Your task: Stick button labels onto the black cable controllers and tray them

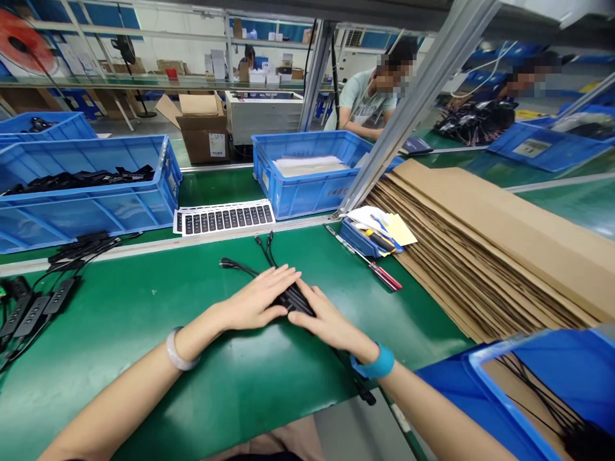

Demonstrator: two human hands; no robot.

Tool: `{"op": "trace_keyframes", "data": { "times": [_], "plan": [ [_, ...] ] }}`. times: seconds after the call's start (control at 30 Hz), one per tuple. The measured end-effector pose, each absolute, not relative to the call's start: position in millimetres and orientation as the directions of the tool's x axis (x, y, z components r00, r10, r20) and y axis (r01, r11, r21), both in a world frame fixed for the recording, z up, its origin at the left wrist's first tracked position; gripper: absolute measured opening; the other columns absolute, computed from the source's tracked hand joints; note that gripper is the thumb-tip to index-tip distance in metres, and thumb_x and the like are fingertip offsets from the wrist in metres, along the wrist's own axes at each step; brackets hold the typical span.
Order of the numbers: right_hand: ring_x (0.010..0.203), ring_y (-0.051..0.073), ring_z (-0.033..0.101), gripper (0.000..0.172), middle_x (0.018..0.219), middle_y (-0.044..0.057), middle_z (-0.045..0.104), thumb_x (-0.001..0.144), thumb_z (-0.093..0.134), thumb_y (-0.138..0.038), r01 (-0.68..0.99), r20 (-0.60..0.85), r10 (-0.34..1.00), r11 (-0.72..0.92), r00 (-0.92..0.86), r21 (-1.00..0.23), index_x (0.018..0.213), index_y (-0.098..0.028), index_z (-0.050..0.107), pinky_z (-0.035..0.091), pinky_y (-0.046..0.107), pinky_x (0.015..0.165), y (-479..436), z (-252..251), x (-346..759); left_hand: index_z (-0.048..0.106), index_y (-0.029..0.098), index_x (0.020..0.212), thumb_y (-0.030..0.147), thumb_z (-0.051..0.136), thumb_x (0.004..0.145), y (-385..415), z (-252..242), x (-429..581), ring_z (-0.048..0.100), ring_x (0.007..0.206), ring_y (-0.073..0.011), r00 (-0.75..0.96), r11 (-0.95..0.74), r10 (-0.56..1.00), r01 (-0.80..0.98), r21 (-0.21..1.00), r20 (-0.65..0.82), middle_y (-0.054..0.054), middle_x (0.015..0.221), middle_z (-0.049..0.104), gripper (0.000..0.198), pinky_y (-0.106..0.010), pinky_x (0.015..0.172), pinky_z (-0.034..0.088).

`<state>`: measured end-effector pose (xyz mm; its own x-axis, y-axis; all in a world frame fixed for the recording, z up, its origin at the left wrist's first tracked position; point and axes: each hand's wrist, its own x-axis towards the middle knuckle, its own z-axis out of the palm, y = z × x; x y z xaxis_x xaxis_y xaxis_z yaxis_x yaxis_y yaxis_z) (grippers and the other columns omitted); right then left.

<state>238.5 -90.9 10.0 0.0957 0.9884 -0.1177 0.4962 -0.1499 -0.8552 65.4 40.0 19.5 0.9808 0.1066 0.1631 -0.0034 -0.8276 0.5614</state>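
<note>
A bundle of black cables (294, 299) lies on the green table under my two hands, its plug ends fanning out at the far left. My left hand (257, 298) rests flat across the bundle, fingers stretched and thumb apart. Around the nearer side of the same bundle, my right hand (329, 320) is closed, thumb on one side and fingers on the other. The cables run back beneath my right wrist to a black end (365, 392) at the table's front edge. My palms hide the bundle's middle.
Black cables with inline controllers (36, 314) lie at left. Beyond stand a blue bin of black parts (86, 214), a label sheet (225, 219) and a blue bin with papers (307, 195). A screwdriver (384, 275), cardboard stack (461, 256) and blue bin (485, 378) are right. People sit behind.
</note>
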Motion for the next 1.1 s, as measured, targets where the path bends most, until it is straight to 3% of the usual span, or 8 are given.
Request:
{"op": "trace_keyframes", "data": {
  "times": [0.03,0.1,0.17,0.23,0.4,0.7,0.83,1.1],
  "plan": [
    [0.106,0.027,0.053,0.069,0.117,0.009,0.060,0.080,0.061,-0.043,0.266,-0.195,0.977,-0.211,0.087,-0.941,0.144,-0.024,0.042,0.043,0.045,0.094,-89,14,241,0.022,0.022,0.152,0.030,0.044,0.098,43,30,67,0.015,0.149,-0.0269,0.974,-0.854,0.122,0.005,0.520,0.191,-0.014,0.158,0.028,0.059,-0.052,0.121,0.016],
    [0.095,0.024,0.059,0.054,0.108,0.008,0.066,0.082,0.057,-0.047,-0.211,-0.359,0.933,-0.353,-0.006,-0.912,0.130,-0.022,0.054,0.048,0.040,0.084,-87,24,240,0.037,0.023,0.146,0.033,0.038,0.101,47,46,73,0.022,0.147,-0.0270,0.959,-0.879,0.147,0.014,0.476,0.243,-0.012,0.153,0.038,0.046,-0.054,0.120,0.016],
    [0.084,0.023,0.063,0.048,0.095,0.010,0.069,0.085,0.051,-0.053,-0.536,-0.451,0.873,-0.474,-0.184,-0.699,0.114,-0.016,0.061,0.049,0.039,0.076,-88,36,233,0.043,0.023,0.143,0.036,0.034,0.102,48,55,79,0.029,0.144,-0.0267,0.945,-0.864,0.166,0.002,0.504,0.280,-0.012,0.149,0.044,0.044,-0.052,0.119,0.020],
    [0.081,0.024,0.064,0.053,0.089,0.012,0.070,0.087,0.044,-0.059,-0.687,-0.441,0.825,-0.549,-0.353,-0.477,0.105,-0.013,0.062,0.048,0.039,0.076,-90,50,223,0.047,0.021,0.140,0.040,0.029,0.102,47,57,85,0.038,0.138,-0.0255,0.937,-0.817,0.181,-0.027,0.576,0.300,-0.012,0.143,0.050,0.046,-0.048,0.116,0.028],
    [0.091,0.025,0.065,0.058,0.093,0.013,0.070,0.093,0.031,-0.061,-0.832,-0.402,0.821,-0.514,-0.407,-0.208,0.107,-0.013,0.059,0.047,0.039,0.083,-95,78,199,0.057,0.017,0.130,0.044,0.027,0.103,45,51,92,0.053,0.123,-0.0229,0.944,-0.606,0.182,-0.114,0.787,0.276,-0.012,0.131,0.061,0.049,-0.040,0.108,0.038],
    [0.088,0.024,0.066,0.045,0.094,0.009,0.072,0.098,0.030,-0.053,-0.909,-0.396,0.885,-0.350,-0.243,-0.225,0.104,-0.018,0.059,0.048,0.045,0.087,-92,79,179,0.062,0.019,0.128,0.047,0.037,0.100,47,43,88,0.054,0.126,-0.0270,0.979,-0.231,0.162,-0.083,0.969,0.123,-0.011,0.135,0.060,0.047,-0.040,0.109,0.038],
    [0.088,0.024,0.066,0.044,0.095,0.009,0.071,0.097,0.032,-0.052,-0.908,-0.410,0.885,-0.340,-0.220,-0.245,0.105,-0.018,0.059,0.048,0.046,0.086,-93,78,176,0.061,0.018,0.130,0.047,0.038,0.100,47,39,87,0.051,0.129,-0.0268,0.984,-0.193,0.148,-0.066,0.979,0.096,-0.010,0.138,0.058,0.047,-0.039,0.111,0.036],
    [0.093,0.024,0.063,0.037,0.097,0.007,0.070,0.094,0.039,-0.051,-0.941,-0.492,0.829,-0.334,-0.264,-0.057,0.102,-0.021,0.057,0.048,0.042,0.083,-100,74,177,0.061,0.020,0.129,0.049,0.037,0.100,43,35,89,0.053,0.125,-0.0245,0.982,-0.326,0.127,-0.093,0.941,0.141,-0.011,0.134,0.059,0.048,-0.041,0.110,0.037]
  ]
}}
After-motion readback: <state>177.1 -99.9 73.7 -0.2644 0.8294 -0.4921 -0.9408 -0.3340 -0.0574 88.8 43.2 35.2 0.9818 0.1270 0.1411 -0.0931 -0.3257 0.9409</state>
